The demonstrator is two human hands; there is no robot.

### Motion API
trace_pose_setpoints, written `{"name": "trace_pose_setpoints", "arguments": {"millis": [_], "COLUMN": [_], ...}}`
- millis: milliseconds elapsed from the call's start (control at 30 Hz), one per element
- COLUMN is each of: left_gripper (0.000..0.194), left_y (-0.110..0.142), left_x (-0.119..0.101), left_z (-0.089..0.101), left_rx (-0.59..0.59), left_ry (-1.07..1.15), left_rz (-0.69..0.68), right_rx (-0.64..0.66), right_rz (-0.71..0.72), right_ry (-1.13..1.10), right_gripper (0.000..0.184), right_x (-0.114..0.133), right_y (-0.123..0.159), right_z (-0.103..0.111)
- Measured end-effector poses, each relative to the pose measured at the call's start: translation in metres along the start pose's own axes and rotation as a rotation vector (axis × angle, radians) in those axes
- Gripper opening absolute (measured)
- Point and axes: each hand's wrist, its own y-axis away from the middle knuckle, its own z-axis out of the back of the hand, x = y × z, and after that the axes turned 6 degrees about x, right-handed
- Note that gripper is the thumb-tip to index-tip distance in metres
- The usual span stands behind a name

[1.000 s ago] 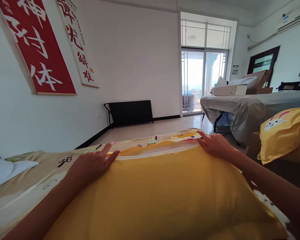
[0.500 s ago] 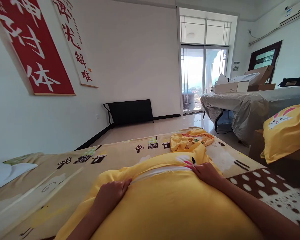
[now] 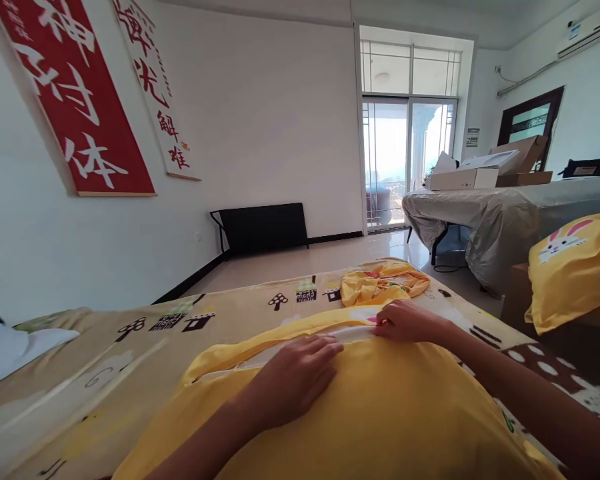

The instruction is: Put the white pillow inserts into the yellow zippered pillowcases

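Note:
A plump yellow pillowcase [image 3: 375, 407] lies in front of me on the bed, with a strip of white pillow [image 3: 267, 357] showing through its long opening. My left hand [image 3: 297, 377] rests palm down on the case just below that opening, its fingers stretched out toward the right. With its fingertips my right hand [image 3: 410, 321] pinches the edge of the opening near the right end. Part of a pink and white print shows by those fingertips. Behind the pillow, a crumpled yellow-orange cloth [image 3: 380, 280] sits on the blanket.
A beige patterned blanket [image 3: 250, 300] covers the bed. At the right is another yellow pillow with a rabbit print [image 3: 575, 273]. A plastic-covered table [image 3: 495, 207] holds open boxes [image 3: 463, 179]. A folded black table [image 3: 265, 227] leans against the wall. White bedding [image 3: 25, 350] lies far left.
My left hand has left the opening's left end and moved right toward its middle. My right hand has shifted slightly up along the edge. More white shows at the left.

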Motion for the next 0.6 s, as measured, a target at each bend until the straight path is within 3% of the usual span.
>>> {"name": "trace_pose_setpoints", "arguments": {"millis": [100,200,400,500,600], "left_gripper": [0.029,0.032,0.057,0.057,0.055], "left_y": [-0.046,-0.07,-0.065,-0.064,-0.069], "left_x": [-0.027,-0.03,-0.025,-0.032,-0.04], "left_z": [-0.005,-0.024,-0.071,-0.081,-0.079], "left_rx": [0.118,0.123,0.239,0.263,0.239], "left_ry": [0.083,0.136,0.254,0.255,0.15], "left_rz": [-0.092,-0.103,0.05,0.052,0.017], "right_rx": [0.027,0.084,0.018,-0.028,-0.05], "right_rz": [0.103,0.105,0.001,-0.008,0.008], "right_ry": [0.03,-0.086,-0.311,-0.424,-0.513], "right_gripper": [0.019,0.013,0.012,0.007,0.007], "right_x": [0.005,-0.004,-0.036,-0.043,-0.047], "right_y": [-0.018,-0.027,-0.009,0.003,0.01], "right_z": [0.007,-0.011,-0.065,-0.072,-0.065]}}
